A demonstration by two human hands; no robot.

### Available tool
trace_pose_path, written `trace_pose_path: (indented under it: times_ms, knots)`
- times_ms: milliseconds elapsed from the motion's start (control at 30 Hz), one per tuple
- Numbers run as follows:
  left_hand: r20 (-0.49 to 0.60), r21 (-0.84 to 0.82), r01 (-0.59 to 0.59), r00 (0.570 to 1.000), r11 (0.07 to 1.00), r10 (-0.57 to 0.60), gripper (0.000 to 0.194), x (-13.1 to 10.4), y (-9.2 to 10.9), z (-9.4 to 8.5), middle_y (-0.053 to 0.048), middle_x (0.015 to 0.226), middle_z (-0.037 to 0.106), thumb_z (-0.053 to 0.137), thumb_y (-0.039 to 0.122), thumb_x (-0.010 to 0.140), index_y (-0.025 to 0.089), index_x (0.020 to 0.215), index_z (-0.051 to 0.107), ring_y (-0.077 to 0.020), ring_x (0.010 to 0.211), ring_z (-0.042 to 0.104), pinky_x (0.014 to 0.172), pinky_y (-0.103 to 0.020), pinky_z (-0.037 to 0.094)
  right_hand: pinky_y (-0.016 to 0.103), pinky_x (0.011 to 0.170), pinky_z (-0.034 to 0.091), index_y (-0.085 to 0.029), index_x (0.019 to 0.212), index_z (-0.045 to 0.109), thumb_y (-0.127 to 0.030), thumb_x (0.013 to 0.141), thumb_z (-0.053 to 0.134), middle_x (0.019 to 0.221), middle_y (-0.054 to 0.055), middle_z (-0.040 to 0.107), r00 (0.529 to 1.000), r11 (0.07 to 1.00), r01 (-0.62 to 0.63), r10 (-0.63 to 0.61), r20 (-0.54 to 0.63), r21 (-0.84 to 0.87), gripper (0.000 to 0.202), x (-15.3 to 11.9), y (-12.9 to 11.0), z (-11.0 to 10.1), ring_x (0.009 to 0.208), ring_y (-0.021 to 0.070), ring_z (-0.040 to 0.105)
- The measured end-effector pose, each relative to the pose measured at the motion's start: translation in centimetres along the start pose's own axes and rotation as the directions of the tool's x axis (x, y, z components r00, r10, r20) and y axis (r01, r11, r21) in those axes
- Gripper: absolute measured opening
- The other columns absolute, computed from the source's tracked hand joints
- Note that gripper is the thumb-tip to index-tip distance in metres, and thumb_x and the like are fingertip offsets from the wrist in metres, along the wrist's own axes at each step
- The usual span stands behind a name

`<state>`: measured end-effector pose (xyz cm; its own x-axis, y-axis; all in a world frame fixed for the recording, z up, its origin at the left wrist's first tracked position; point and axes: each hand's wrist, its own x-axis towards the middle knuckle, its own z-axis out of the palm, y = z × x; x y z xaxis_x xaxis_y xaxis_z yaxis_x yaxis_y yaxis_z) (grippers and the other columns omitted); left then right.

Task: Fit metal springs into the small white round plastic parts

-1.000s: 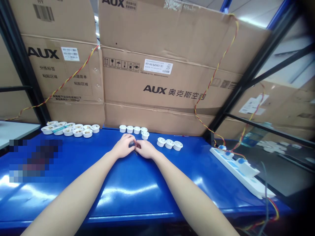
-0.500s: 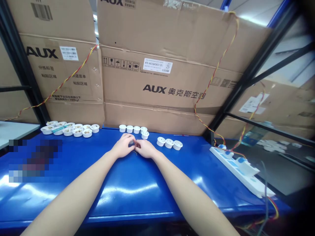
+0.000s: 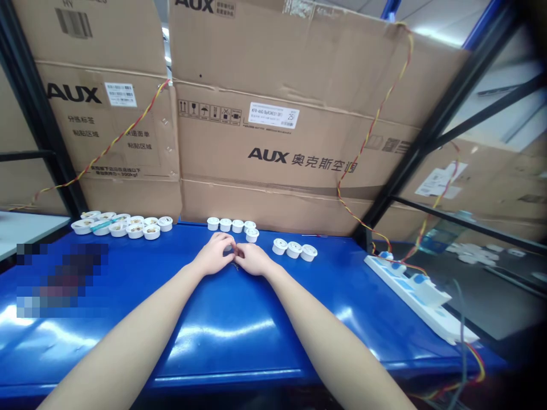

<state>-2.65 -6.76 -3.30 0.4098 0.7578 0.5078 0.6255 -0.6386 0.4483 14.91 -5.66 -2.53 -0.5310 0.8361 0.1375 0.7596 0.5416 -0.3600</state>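
Observation:
My left hand (image 3: 215,254) and my right hand (image 3: 253,258) meet over the blue tabletop (image 3: 222,319), fingertips together. Fingers of both hands are curled and closed around something small that I cannot make out. Thin dark strands show on the table just below the fingertips. Behind my hands stand several small white cups (image 3: 225,225), one of them (image 3: 252,234) just beyond my right hand. A row of three white cups (image 3: 293,249) is to the right of my right hand.
Several white cups with small pieces inside (image 3: 135,230) stand at the back left, a teal item (image 3: 105,224) across them. A white power strip (image 3: 421,296) lies at the right. Cardboard (image 3: 273,136) walls the back; twisted red-yellow wires (image 3: 376,119) hang down.

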Motion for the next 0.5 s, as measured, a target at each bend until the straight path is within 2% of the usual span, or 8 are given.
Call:
trace_pose_path:
  times_ms: [500]
  knots:
    - [0.007, 0.031, -0.009, 1.000, 0.999, 0.008, 0.008, -0.05, -0.09, 0.08, -0.004, 0.109, 0.059, 0.058, 0.025, 0.079, 0.023, 0.087, 0.060, -0.0240, 0.110, 0.048, 0.100, -0.041, 0.041, 0.023, 0.058, 0.031, -0.018, 0.079, 0.061, -0.026, 0.084, 0.053, 0.079, 0.003, 0.066, 0.999, 0.999, 0.036, -0.035, -0.027, 0.014, 0.013, 0.20, 0.46, 0.40, 0.068, 0.0141, 0.056]
